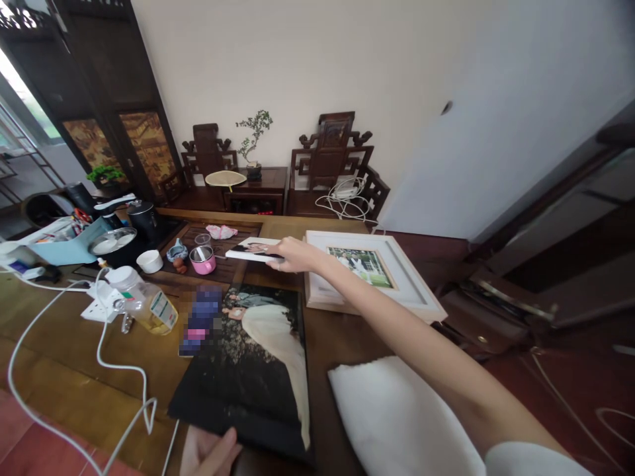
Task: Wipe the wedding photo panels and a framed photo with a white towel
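Observation:
My right hand [292,256] reaches far across the wooden table [59,357] and grips the edge of a thin white photo panel [251,250], held level above the tea tray. My left hand [208,453] rests at the near edge, fingers flat on the bottom corner of a large dark photo print [253,370] showing a figure in a white gown. A white framed photo [372,271] lies just right of my right hand. A white foam sheet [397,416] lies under my right forearm.
A pink cup [203,260], white bowl [149,261], kettle [143,218] and pot lid [113,241] crowd the far left. A plastic bottle [146,304], power strip [102,307] and white cable [99,370] lie on the left. Carved chairs [330,158] stand by the wall.

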### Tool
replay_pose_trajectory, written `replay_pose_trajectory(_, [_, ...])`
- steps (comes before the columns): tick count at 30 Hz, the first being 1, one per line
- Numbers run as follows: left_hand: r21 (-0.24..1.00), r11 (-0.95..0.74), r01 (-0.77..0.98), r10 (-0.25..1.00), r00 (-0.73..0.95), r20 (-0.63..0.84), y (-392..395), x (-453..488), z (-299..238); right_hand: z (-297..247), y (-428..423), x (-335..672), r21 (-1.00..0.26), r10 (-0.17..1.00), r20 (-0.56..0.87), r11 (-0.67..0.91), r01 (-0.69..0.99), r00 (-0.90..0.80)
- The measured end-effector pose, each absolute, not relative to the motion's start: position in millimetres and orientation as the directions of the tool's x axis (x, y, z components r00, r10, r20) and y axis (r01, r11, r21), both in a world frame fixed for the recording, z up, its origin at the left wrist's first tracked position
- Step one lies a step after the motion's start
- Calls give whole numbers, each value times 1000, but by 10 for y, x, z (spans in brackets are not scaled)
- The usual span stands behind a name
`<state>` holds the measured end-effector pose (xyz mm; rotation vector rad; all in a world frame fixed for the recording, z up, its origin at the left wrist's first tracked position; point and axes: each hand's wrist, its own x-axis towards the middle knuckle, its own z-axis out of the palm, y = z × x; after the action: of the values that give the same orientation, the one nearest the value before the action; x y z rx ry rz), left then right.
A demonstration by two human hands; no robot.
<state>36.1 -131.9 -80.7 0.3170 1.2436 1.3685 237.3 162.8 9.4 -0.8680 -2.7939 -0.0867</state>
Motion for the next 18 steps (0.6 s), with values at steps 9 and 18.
replay_pose_trajectory(9, [824,173,-539,936,-171,-309,-478,636,-798,158,1598,2378,164,701,142,680,715,-699])
replay_pose_trajectory(18, [832,255,-493,900,-194,-391,247,799,-972,-87,1434,2244,247,649,219,685,685,-728])
